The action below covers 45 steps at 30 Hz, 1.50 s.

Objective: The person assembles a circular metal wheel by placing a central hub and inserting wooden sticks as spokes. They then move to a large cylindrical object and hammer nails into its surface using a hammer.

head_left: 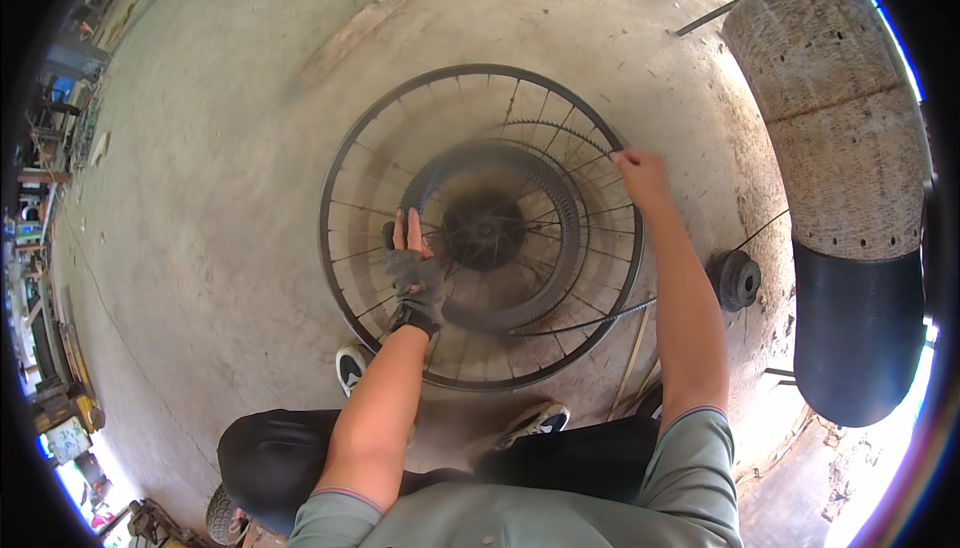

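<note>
A large spoked metal ring (640, 238) lies flat below me, with a dark hub (484, 230) at its middle. Around the hub sits a coil of black ribbed strip (572, 233), partly smeared by motion. My left hand (410, 258), in a grey glove with bare fingertips, rests at the coil's left side with fingers stretched out. At the ring's upper right, my bare right hand (640, 173) pinches a black ribbed strip (565, 130) that runs from the coil. The exact grip is partly hidden by the fingers.
A second length of strip (590, 324) leads right from the coil toward a small dark pulley (738, 280). A big curved roll (835, 108), rough tan above and smooth black below, stands at right. Cluttered shelves (50, 278) line the left; a wooden strip (385, 8) lies beyond.
</note>
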Each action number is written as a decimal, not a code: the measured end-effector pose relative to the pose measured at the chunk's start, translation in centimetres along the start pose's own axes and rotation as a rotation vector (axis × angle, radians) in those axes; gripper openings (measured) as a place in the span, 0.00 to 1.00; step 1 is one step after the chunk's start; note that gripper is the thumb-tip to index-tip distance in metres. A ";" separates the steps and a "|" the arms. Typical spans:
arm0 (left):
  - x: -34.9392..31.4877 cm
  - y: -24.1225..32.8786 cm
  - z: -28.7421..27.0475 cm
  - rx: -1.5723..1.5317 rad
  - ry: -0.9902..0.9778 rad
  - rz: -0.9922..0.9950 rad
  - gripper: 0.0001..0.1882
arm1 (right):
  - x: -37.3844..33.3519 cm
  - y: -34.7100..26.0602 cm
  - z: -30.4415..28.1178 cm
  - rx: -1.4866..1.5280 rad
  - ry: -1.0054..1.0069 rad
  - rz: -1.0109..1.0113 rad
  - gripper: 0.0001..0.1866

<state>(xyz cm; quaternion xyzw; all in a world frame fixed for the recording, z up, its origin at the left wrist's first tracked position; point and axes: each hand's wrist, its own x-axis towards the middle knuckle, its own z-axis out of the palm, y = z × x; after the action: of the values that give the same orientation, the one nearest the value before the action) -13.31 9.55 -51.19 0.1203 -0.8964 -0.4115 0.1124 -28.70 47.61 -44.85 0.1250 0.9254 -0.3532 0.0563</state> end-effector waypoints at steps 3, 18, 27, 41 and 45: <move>0.1 -0.2 0.2 0.099 0.073 0.098 0.39 | -3.7 0.7 -0.4 0.164 -0.201 0.124 0.15; 0.1 -0.4 0.8 0.096 0.066 0.071 0.35 | -16.9 -1.4 5.6 0.511 -0.449 0.543 0.10; -0.1 -1.1 1.1 0.005 0.042 0.045 0.34 | -16.9 -1.7 6.8 0.503 -0.377 0.612 0.10; -0.1 -1.1 1.1 0.053 0.030 0.022 0.33 | -18.1 -3.9 9.2 0.592 -0.335 0.730 0.13; -0.1 -0.9 1.1 0.058 0.039 0.017 0.32 | -18.1 -4.2 9.3 0.569 -0.298 0.740 0.11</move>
<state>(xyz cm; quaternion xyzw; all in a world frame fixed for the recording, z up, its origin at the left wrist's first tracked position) -13.44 9.77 -52.61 0.1238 -0.9066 -0.3820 0.1298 -12.24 34.92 -45.64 0.4039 0.6677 -0.5623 0.2737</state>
